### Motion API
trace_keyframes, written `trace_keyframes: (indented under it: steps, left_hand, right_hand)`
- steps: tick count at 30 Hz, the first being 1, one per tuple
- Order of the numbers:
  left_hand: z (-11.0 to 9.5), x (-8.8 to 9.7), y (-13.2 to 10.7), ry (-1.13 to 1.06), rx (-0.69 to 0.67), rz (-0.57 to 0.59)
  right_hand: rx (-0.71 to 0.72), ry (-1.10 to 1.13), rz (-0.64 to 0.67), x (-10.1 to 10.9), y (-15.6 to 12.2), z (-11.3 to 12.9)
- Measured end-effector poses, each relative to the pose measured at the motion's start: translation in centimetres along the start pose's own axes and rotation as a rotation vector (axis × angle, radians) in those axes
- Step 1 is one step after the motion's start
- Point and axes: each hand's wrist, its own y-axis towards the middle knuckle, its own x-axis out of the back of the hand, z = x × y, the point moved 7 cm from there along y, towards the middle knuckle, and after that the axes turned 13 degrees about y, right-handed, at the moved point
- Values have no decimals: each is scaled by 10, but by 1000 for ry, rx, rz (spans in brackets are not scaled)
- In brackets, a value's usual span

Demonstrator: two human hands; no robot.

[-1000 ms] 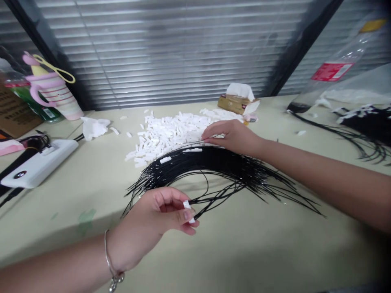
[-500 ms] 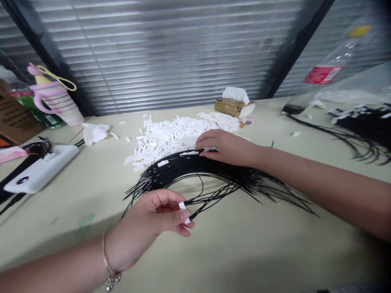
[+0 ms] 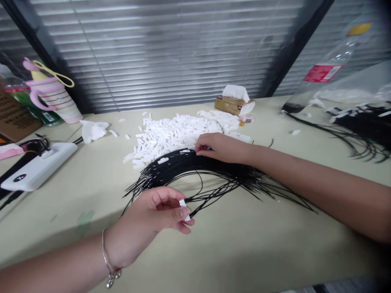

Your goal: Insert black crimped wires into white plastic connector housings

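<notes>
My left hand (image 3: 155, 217) pinches a white connector housing (image 3: 184, 208) between thumb and fingers, low over the table. Several black wires (image 3: 210, 194) run from that housing toward the right. Behind it, a thick curved bundle of black wires (image 3: 174, 165) lies on the table, with shiny tips at its left end. My right hand (image 3: 218, 146) rests at the far edge of this bundle, fingertips curled together; what they hold is hidden. A loose white housing (image 3: 163, 160) lies on top of the bundle. Just beyond spreads a heap of white housings (image 3: 171, 132).
A tissue pack (image 3: 230, 105) stands behind the heap. On the left are a crumpled tissue (image 3: 94, 130), a white power bank (image 3: 39, 167) with cables, and a pink tumbler (image 3: 58, 99). To the right stand a bottle (image 3: 324, 73) and more black wires (image 3: 363, 126).
My right hand's fingers have curled in closer at the bundle, and some white pieces beside them are less visible. My left hand still holds its housing. The view has shifted slightly.
</notes>
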Motion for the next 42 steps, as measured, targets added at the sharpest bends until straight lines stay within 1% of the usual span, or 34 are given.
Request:
trace_keyframes:
  steps: [3, 7, 9, 12, 13, 14, 16, 17, 19, 22, 24, 27, 31, 38, 42]
  left_hand:
    - [2, 0, 0, -12, 9, 7]
    - [1, 0, 0, -33, -8, 23]
    - [1, -1, 0, -52, -19, 26]
    - [0, -1, 0, -98, -8, 25]
    - [0, -1, 0, -111, -4, 23]
    - [-1, -1, 0, -120, 2, 21]
    - [-1, -1, 0, -125, 10, 14]
    - [-1, -1, 0, -126, 11, 13]
    - [-2, -1, 0, -124, 6, 14]
    - [-2, -1, 1, -115, 0, 23]
    - [-2, -2, 0, -111, -5, 25]
    - [-2, -1, 0, -114, -8, 22]
    - [-1, -1, 1, -122, 4, 25]
    - [-3, -3, 1, -108, -4, 45]
    - [-3, -3, 0, -110, 10, 39]
  right_hand:
    - [-25, 15, -49, 2, 0, -2]
    - [-46, 41, -209, 17, -4, 0]
    - [-43, 66, -289, 27, -10, 10]
    - [-34, 142, -362, 38, -28, 41]
    - [-20, 186, -358, 38, -36, 55]
    - [-1, 211, -321, 35, -43, 69]
    - [93, 182, -196, 21, -59, 100]
    - [134, 166, -167, 15, -66, 110]
    - [176, 143, -132, 2, -76, 120]
    - [198, 153, -148, -9, -79, 116]
    - [210, 165, -172, -11, -77, 112]
    - [208, 159, -173, -13, -75, 112]
    - [204, 119, -160, -15, -76, 118]
    - [193, 91, -205, -18, -75, 119]
    - [161, 100, -243, -17, -76, 118]
